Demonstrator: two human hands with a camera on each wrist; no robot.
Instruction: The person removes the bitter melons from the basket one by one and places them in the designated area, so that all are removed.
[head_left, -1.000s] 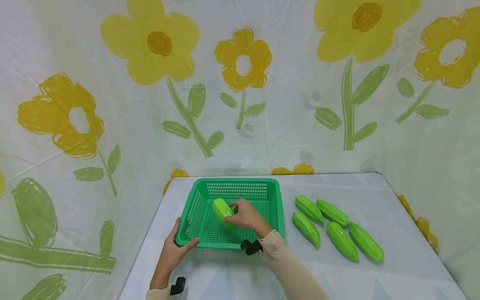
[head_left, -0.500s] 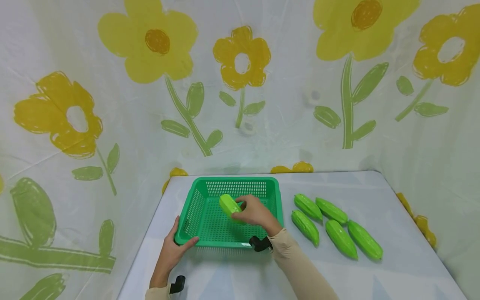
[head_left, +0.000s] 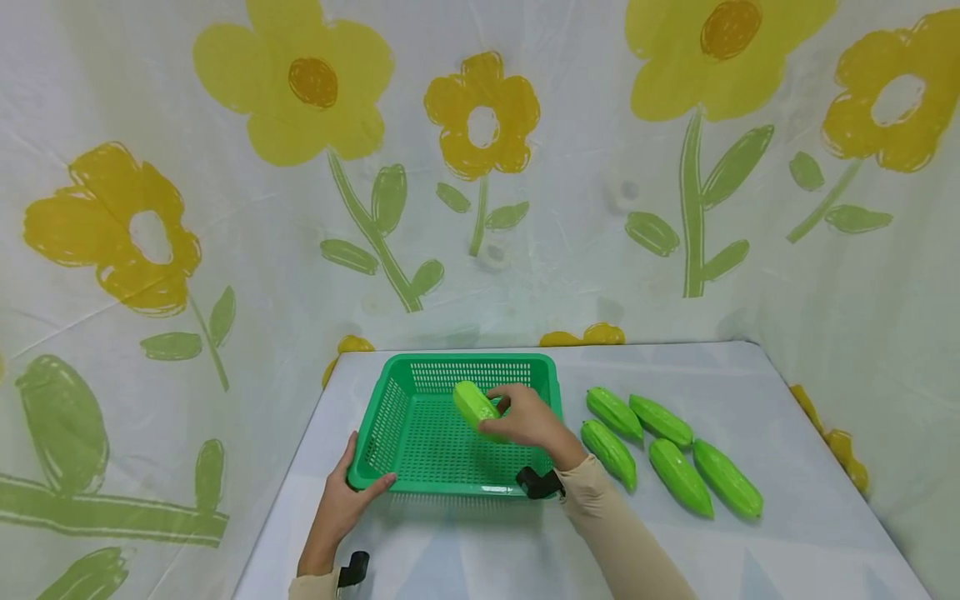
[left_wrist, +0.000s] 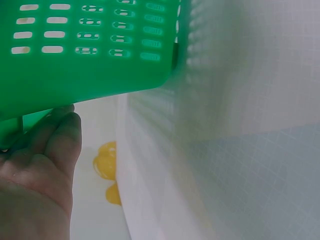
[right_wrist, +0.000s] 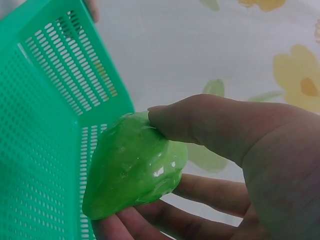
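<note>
A light green ribbed bitter melon [head_left: 474, 404] is held over the green plastic basket [head_left: 465, 490], its far end tilted toward the back left. My right hand [head_left: 528, 418] pinches its near end, thumb on one side and fingers on the other. In the right wrist view the shiny, pointed end of the bitter melon [right_wrist: 132, 165] shows between thumb and fingers. At the basket's front left corner, my left hand [head_left: 343, 500] grips the rim, thumb on the front edge and fingers along the left side. The left wrist view shows those fingers [left_wrist: 62, 137] under the rim.
Several more bitter melons [head_left: 678, 477] lie on the white table [head_left: 645, 558], to the right of the basket. A flower-printed cloth [head_left: 570, 250] hangs behind the table and along its sides. Both wrists carry small black mounts [head_left: 538, 482].
My right hand has moved to the right and slightly up in the head view, carrying the bitter melon along over the basket. The left hand keeps its grip on the corner.
</note>
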